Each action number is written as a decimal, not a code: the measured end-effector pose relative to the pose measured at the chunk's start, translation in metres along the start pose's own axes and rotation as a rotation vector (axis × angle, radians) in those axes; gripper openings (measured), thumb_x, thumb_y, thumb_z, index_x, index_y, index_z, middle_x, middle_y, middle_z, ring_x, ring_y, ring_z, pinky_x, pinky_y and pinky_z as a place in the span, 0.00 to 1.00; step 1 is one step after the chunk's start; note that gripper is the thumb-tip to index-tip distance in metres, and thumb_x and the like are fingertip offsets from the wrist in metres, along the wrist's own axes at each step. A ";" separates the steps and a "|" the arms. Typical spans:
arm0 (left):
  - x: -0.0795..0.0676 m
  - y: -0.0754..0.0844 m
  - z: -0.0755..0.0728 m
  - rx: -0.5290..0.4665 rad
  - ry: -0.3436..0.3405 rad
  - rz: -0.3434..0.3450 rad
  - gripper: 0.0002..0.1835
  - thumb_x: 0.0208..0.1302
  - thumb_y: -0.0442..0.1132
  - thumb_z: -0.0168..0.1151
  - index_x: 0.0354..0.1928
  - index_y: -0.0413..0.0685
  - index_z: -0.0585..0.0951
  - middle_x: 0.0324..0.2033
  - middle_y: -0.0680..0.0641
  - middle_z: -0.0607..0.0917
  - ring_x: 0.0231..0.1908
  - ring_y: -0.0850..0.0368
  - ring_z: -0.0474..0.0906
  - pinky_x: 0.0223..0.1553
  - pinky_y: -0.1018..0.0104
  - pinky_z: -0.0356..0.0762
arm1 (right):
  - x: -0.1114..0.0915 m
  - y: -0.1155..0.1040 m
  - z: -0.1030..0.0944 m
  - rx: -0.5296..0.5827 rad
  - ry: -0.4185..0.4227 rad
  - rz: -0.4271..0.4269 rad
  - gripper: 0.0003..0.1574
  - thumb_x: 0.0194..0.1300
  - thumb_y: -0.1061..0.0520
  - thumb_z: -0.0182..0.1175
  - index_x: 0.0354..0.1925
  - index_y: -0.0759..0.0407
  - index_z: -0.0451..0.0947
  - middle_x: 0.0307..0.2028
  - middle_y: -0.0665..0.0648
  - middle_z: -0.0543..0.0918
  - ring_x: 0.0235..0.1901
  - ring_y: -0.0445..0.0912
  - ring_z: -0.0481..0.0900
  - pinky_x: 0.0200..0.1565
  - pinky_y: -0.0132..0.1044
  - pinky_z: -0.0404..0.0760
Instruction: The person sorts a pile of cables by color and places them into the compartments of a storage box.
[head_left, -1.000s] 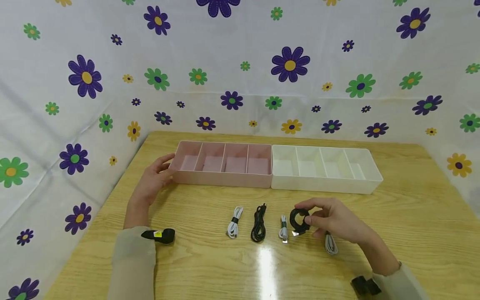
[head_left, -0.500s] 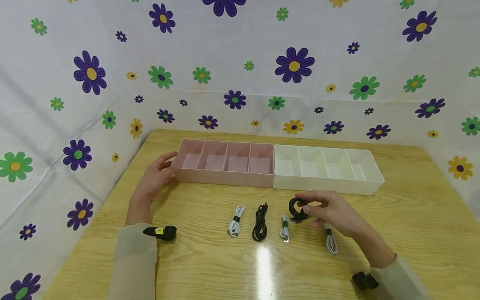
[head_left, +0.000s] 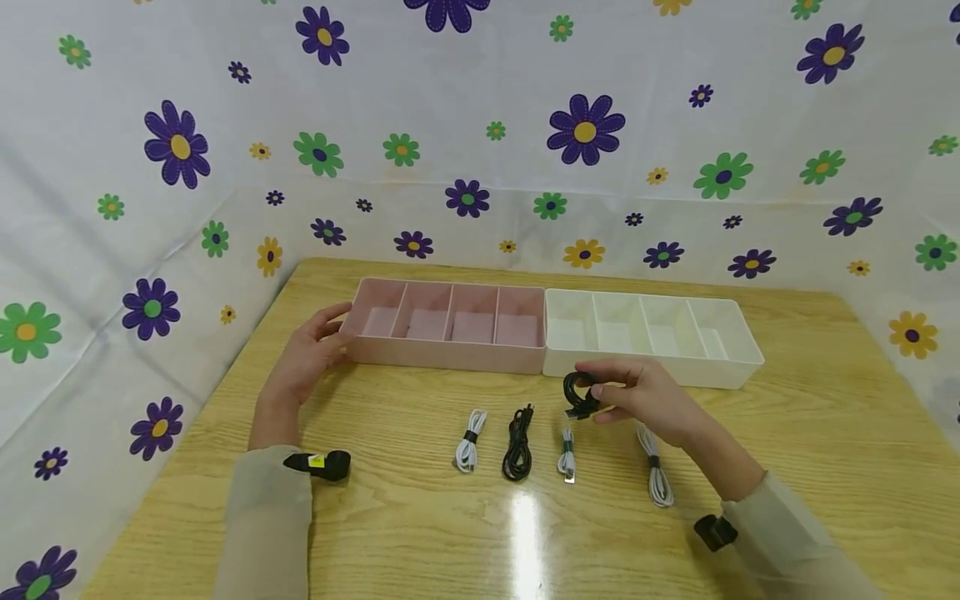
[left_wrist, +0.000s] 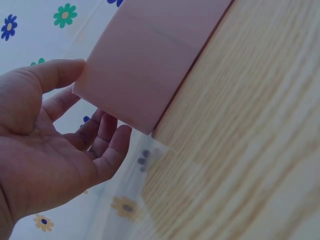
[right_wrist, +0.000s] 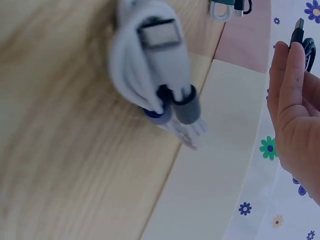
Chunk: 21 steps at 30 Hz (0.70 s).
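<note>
My right hand (head_left: 648, 400) pinches a coiled black USB cable (head_left: 570, 396) between thumb and fingers. The coil hangs above the table, close to the front wall of the white divided box (head_left: 652, 367). In the right wrist view, the black cable's USB plug (right_wrist: 298, 32) sticks up past the fingertips. My left hand (head_left: 303, 358) rests against the left end of the pink divided box (head_left: 450, 356). In the left wrist view, the thumb touches the box's corner and the other fingers are loosely bent by its end wall (left_wrist: 115, 112).
On the table lie a bundled white cable (head_left: 468, 442), a bundled black cable (head_left: 517, 446), a short white cable (head_left: 567, 458) with a dark green tie, and another white cable (head_left: 657, 479). Both boxes stand end to end, each split into several compartments. A flowered cloth (head_left: 480, 125) hangs behind.
My right hand has moved forward and a little left with the black USB cable, nearer the white box. The left hand stays at the pink box's end.
</note>
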<state>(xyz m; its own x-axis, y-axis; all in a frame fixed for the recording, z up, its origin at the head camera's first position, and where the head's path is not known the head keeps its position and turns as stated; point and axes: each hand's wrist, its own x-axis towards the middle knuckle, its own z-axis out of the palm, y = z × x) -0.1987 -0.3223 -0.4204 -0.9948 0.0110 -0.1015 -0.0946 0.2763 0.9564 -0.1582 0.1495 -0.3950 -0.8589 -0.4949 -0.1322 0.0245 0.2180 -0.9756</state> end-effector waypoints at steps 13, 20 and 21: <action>0.000 0.003 0.001 0.001 -0.002 -0.002 0.32 0.76 0.47 0.51 0.77 0.54 0.58 0.71 0.36 0.60 0.66 0.41 0.60 0.63 0.52 0.67 | 0.031 -0.019 0.004 0.216 0.021 -0.010 0.31 0.73 0.71 0.44 0.72 0.70 0.56 0.56 0.66 0.68 0.49 0.49 0.76 0.49 0.38 0.82; 0.002 0.001 0.000 -0.033 -0.004 -0.005 0.31 0.77 0.44 0.50 0.78 0.53 0.57 0.71 0.36 0.60 0.66 0.42 0.60 0.66 0.46 0.63 | 0.043 -0.022 0.007 0.308 0.041 -0.019 0.30 0.72 0.73 0.43 0.70 0.67 0.58 0.52 0.63 0.68 0.49 0.50 0.76 0.49 0.38 0.82; 0.002 0.000 0.000 -0.035 -0.004 -0.004 0.31 0.77 0.44 0.51 0.78 0.53 0.57 0.72 0.36 0.60 0.67 0.42 0.59 0.67 0.45 0.62 | 0.045 -0.023 0.008 0.315 0.043 -0.021 0.29 0.72 0.73 0.42 0.70 0.67 0.59 0.52 0.62 0.68 0.49 0.50 0.76 0.49 0.38 0.82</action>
<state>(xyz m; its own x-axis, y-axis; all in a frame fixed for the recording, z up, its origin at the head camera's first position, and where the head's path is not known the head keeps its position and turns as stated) -0.2006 -0.3226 -0.4203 -0.9942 0.0133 -0.1068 -0.1004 0.2423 0.9650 -0.1931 0.1159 -0.3800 -0.8816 -0.4588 -0.1105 0.1581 -0.0664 -0.9852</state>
